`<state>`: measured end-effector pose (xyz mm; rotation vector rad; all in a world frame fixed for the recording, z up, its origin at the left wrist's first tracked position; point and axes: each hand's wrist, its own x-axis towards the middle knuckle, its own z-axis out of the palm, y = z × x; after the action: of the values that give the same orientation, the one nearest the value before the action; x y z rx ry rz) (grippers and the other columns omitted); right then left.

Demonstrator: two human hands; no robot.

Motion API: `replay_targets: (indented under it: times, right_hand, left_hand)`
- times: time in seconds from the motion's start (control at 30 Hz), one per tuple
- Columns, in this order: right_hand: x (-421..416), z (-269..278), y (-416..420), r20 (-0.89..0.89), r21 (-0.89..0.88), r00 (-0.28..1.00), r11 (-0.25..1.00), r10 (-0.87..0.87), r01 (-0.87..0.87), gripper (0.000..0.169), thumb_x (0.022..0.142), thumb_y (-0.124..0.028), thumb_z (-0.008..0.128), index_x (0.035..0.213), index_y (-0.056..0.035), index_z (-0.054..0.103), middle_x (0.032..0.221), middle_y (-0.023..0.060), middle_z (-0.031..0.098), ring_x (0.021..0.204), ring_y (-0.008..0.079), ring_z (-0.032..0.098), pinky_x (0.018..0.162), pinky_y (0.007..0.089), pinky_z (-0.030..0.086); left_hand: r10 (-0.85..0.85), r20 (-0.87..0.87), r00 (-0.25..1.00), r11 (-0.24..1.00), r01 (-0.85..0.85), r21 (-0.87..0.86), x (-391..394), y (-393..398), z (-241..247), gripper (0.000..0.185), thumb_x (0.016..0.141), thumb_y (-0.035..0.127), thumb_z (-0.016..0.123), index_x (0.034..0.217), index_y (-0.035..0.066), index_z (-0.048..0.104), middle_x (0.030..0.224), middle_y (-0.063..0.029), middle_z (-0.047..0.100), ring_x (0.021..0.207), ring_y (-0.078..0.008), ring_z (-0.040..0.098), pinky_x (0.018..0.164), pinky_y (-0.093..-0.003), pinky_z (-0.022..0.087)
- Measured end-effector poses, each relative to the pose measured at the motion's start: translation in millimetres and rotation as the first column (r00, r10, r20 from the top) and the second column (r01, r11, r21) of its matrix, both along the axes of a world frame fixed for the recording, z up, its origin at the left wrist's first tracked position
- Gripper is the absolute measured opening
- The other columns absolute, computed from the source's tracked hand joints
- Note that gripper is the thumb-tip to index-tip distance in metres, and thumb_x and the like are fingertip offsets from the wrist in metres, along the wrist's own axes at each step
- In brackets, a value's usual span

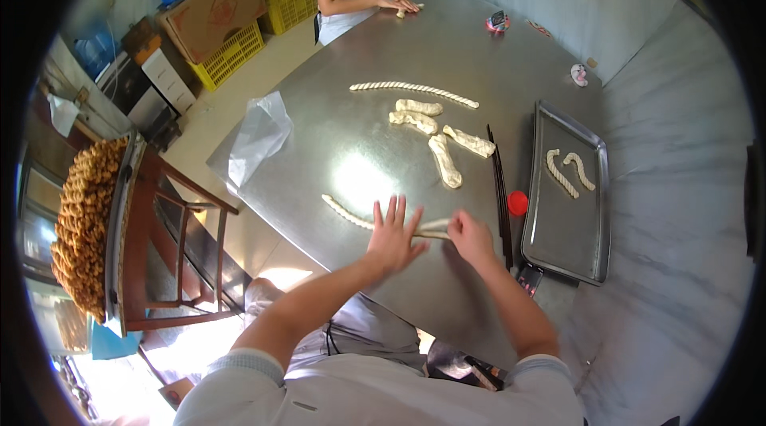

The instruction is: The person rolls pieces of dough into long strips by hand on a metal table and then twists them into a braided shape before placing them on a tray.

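A long dough strand (347, 212) lies across the near part of the steel table (335, 109). It is twisted at its left end and splits into two plain strands towards the right. My left hand (390, 237) rests flat over its middle, fingers spread, and hides that stretch. At the right end, the curled fingers of my right hand (471, 237) pinch the strands. Ahead of my hands lie several short dough pieces, among them one thick piece (444, 161) and another (470, 141). Beyond them stretches a long twisted dough rope (413, 88).
Long dark chopsticks (499, 186) and a red lid (517, 203) lie beside a metal tray (565, 240) holding two dough twists (561, 173). A plastic bag (258, 136) hangs over the left edge. Fried twists (87, 228) are heaped at left. Another person's hands (402, 4) press dough at the far end.
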<state>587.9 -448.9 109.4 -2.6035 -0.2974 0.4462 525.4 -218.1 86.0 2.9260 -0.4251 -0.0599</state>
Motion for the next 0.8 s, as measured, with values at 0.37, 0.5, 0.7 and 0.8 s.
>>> replay_targets:
  times: [0.37,0.5,0.7,0.8]
  right_hand:
    - [-25,-7,-7,0.108,0.076,0.993,0.996,0.038,-0.046,0.025,0.101,-0.016,0.074,0.123,-0.0062,0.069,0.147,0.0228,0.067,0.138,0.0415,0.062,0.107,0.0552,0.053]
    - [-10,-44,16,0.726,-0.114,0.638,0.960,0.257,-0.256,0.021,0.099,-0.015,0.076,0.117,-0.0051,0.072,0.142,0.0231,0.070,0.131,0.0420,0.068,0.099,0.0519,0.058]
    - [-33,-15,-18,0.094,0.093,0.991,0.990,0.094,-0.102,0.019,0.099,-0.013,0.075,0.116,-0.0059,0.071,0.140,0.0203,0.071,0.140,0.0419,0.062,0.111,0.0482,0.054]
    - [7,-22,16,0.317,-0.081,0.945,0.995,0.080,-0.057,0.019,0.095,-0.013,0.077,0.112,-0.0052,0.071,0.137,0.0186,0.071,0.135,0.0423,0.065,0.111,0.0488,0.055]
  left_hand:
    - [-0.117,-0.036,0.993,0.992,0.118,0.036,-9,-3,18,0.095,0.109,0.073,0.048,0.179,0.011,0.030,0.184,-0.0313,0.020,0.173,-0.0451,0.016,0.139,-0.0602,0.014]
    - [-0.143,0.191,0.971,0.989,0.146,-0.004,37,-3,-45,0.097,0.107,0.074,0.050,0.177,0.008,0.033,0.183,-0.0314,0.021,0.171,-0.0470,0.019,0.139,-0.0607,0.017]
    - [-0.184,-0.057,0.981,0.983,0.185,0.005,-26,-8,1,0.094,0.108,0.076,0.046,0.179,0.015,0.032,0.183,-0.0310,0.023,0.171,-0.0517,0.017,0.137,-0.0674,0.013]
    - [-0.047,0.202,0.978,0.998,0.054,-0.030,51,-22,-40,0.095,0.109,0.074,0.044,0.178,0.010,0.030,0.183,-0.0295,0.024,0.173,-0.0466,0.015,0.137,-0.0681,0.009]
